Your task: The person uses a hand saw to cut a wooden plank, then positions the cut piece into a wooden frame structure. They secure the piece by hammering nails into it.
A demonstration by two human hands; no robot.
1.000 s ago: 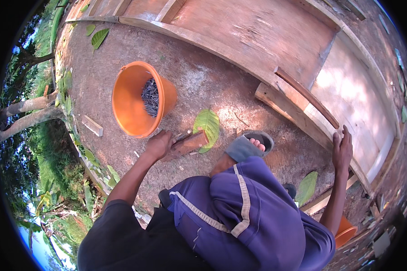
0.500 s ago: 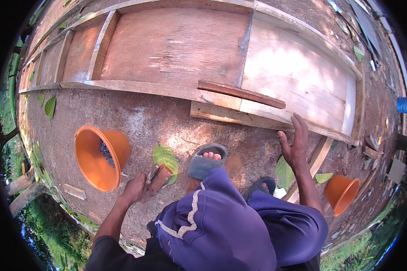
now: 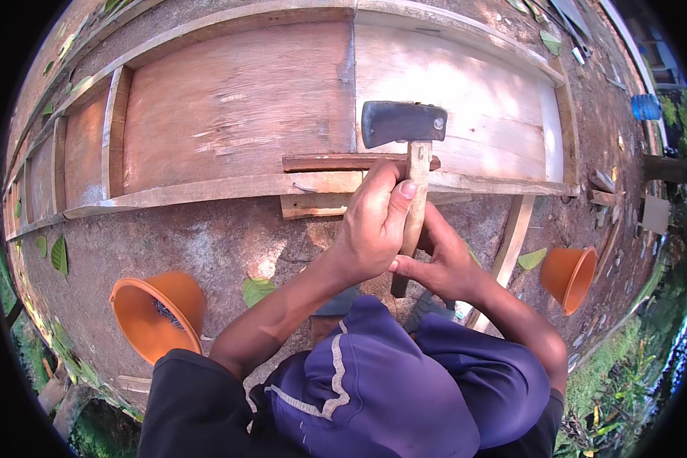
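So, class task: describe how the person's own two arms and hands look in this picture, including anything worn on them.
Both forearms are bare up to the elbows, with no gloves, watch, rings or bands visible. The left hand and right hand are bare, with short nails. A dark, near-black sleeve covers the left upper arm; the right upper arm is mostly hidden behind purple shorts.

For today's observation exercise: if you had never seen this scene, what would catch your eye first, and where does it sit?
First comes the hammer at the centre, its dark head raised in front of the long wooden frame lying on the dirt. The left hand and right hand both grip its wooden handle. Next come two orange buckets: the near bucket at lower left with small dark pieces inside, and the far bucket at right.
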